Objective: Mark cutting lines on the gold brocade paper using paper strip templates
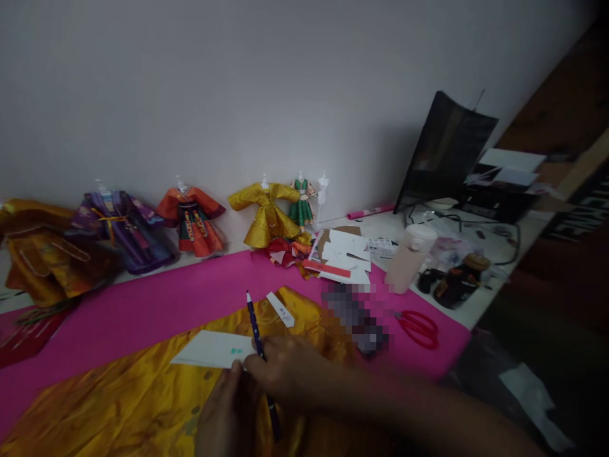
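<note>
My right hand (pixel 290 371) grips a dark blue pen (pixel 254 327) that points up and away from me. My left hand (pixel 228 412) lies just below it on a sheet of gold satin fabric (pixel 118 400), its fingertips at the edge of a white paper pattern piece (pixel 212 348). A smaller white paper strip (pixel 280 309) rests on the gold fabric just beyond the pen. Under the gold fabric spreads a magenta cloth (pixel 166 298).
Small doll dresses on white stands line the wall: purple (pixel 124 225), orange (pixel 193 219), gold (pixel 266 212), green (pixel 301 200). Red scissors (pixel 419 327), a beige cup (pixel 409 257), paper scraps (pixel 342 254) and a tilted dark monitor (pixel 445 149) are to the right.
</note>
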{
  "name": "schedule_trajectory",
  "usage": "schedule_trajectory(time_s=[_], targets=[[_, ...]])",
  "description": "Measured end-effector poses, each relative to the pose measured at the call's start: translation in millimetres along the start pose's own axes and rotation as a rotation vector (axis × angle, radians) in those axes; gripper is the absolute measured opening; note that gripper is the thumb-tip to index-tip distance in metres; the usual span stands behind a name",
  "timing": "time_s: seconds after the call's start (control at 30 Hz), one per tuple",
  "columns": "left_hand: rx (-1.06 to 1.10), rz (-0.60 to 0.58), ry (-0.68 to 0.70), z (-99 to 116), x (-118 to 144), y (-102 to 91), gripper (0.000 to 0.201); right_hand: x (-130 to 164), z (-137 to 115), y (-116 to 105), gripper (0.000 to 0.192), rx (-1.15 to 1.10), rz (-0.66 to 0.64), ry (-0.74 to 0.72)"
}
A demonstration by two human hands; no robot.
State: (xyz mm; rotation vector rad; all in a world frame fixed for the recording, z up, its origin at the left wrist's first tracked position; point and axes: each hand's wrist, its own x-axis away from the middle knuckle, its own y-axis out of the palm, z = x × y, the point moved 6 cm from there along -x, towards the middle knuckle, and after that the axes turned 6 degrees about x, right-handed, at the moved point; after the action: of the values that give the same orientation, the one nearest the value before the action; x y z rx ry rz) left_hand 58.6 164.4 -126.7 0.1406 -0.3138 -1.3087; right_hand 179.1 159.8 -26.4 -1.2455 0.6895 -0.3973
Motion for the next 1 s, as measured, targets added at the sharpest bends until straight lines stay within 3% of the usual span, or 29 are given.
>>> schedule_trajectory(time_s=[0.1, 0.2, 0.3, 0.4, 0.53, 0.67, 0.83, 1.0], targets=[[0.114, -0.041, -0.086, -3, 6, 14.3, 0.032, 1, 7, 0, 0.013, -0.005, 0.015, -0.013], [0.199, -0.075, -0.149, -3, 13, 26.5, 0.048, 4, 40, -6, 0.014, -0.010, 0.042, 0.064], [0.328, -0.066, -0.261, -2, 18, 29.8, 0.058, 10, 106, -17, 0.023, 0.021, 0.049, 0.323], [0.383, -0.047, -0.315, -2, 21, 28.1, 0.060, 29, 188, -22, 0.031, 0.122, -0.023, 0.709], [0.366, -0.065, -0.321, -7, 21, 26.3, 0.061, 57, 257, -13, 0.038, 0.211, -0.102, 0.903], [0.393, -0.062, -0.367, -16, 19, 21.3, 0.058, 75, 280, 8, 0.042, 0.246, -0.198, 0.966], [0.429, -0.087, -0.479, -25, 14, 14.5, 0.061, 79, 282, 27, 0.041, 0.238, -0.261, 0.962], [0.313, -0.107, -0.451, -20, 13, 16.6, 0.068, 79, 283, 40, 0.039, 0.189, -0.283, 0.927]])
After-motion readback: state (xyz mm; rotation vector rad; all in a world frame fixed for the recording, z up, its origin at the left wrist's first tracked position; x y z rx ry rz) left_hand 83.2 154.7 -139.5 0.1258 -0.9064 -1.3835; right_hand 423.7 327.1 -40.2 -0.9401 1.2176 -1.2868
